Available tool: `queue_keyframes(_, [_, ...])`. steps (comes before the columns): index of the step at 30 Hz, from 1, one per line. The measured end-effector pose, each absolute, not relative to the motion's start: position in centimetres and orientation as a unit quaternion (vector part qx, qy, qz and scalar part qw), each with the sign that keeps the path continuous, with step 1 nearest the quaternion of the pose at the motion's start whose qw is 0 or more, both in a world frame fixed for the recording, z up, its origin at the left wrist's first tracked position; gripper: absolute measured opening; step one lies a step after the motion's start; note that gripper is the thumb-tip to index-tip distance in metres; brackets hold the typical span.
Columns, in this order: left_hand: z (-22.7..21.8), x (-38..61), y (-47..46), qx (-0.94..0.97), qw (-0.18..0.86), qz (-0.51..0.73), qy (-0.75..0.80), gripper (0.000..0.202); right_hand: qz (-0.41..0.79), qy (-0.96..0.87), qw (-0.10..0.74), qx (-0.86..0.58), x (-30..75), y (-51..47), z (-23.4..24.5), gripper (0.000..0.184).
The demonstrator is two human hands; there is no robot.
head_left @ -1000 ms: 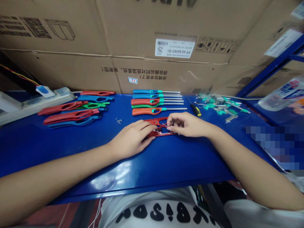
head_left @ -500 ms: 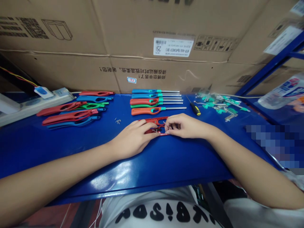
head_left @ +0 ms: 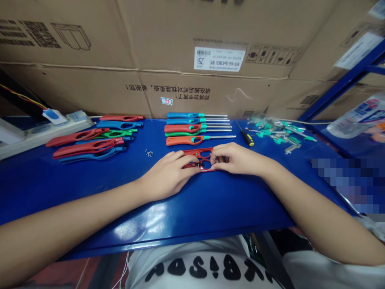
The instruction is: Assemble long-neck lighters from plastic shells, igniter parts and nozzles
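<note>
Two red lighter shell halves lie in front of me on the blue table, the upper shell half (head_left: pixel 197 152) behind the lower shell half (head_left: pixel 207 169). My left hand (head_left: pixel 168 174) is closed over their left part, thumb and fingers on the lower half, where small metal parts show. At the right end my right hand (head_left: pixel 236 158) has its fingers curled in a pinch on the lower half. Its fingertips cover that end, and any small part between them is hidden.
Several assembled lighters (head_left: pixel 183 141) lie in a row behind my hands. Loose coloured shells (head_left: pixel 87 149) are at left, small screws (head_left: pixel 148 153) nearer. A screwdriver (head_left: pixel 247 137) and a pile of lighter inner parts (head_left: pixel 279 132) lie at right. A cardboard box (head_left: pixel 168 48) stands behind.
My right hand has shifted very slightly at the right end of the shells, its fingers drawing closer together. My left hand stays in place on the shell.
</note>
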State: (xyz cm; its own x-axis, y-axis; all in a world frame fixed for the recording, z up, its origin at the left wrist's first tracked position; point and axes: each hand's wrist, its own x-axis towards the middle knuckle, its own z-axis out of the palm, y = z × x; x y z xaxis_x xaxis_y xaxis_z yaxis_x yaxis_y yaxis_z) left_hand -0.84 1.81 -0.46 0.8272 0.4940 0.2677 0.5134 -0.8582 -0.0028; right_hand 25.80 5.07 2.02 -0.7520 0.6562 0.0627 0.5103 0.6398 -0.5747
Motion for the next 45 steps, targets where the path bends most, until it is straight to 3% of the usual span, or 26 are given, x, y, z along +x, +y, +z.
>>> queue_keyframes(10, [-0.3, -0.8, 1.9, -0.955, 0.01, -0.133, -0.266, 0.032, 0.285, -0.9, 0.132, -0.303, 25.9, 4.8, 2.5, 0.009])
queue_keyframes(17, [-0.2, -0.7, 1.8, -0.953, 0.004, -0.139, -0.269, 0.032, 0.309, -0.909, 0.127, -0.251, 26.1, 4.5, 3.2, 0.018])
queue_keyframes(20, [-0.2, -0.7, 1.8, -0.952, -0.002, -0.143, -0.271, 0.033, 0.27, -0.888, 0.175, -0.329, 27.3, 5.4, 3.4, 0.023])
queue_keyframes(23, [-0.3, -0.8, 1.8, -0.95, -0.014, -0.149, -0.274, 0.033, 0.141, -0.823, 0.21, -0.509, 30.3, 7.1, 4.2, 0.027])
queue_keyframes(26, [-0.4, -0.9, 1.9, -0.95, -0.02, -0.153, -0.27, 0.033, 0.004, -0.72, 0.139, -0.68, 34.2, 8.7, 4.9, 0.039])
queue_keyframes(29, [-0.5, -1.0, 2.0, -0.951, -0.015, -0.157, -0.265, 0.033, -0.028, -0.645, 0.081, -0.759, 37.6, 10.0, 5.0, 0.038])
queue_keyframes(38, [-0.6, -0.9, 2.0, -0.951, -0.014, -0.165, -0.26, 0.032, 0.007, -0.681, 0.016, -0.732, 39.8, 11.3, 3.1, 0.037])
queue_keyframes(45, [-0.8, -1.0, 2.1, -0.95, -0.018, -0.179, -0.253, 0.03, -0.007, -0.676, 0.0, -0.737, 40.5, 11.6, 2.9, 0.02])
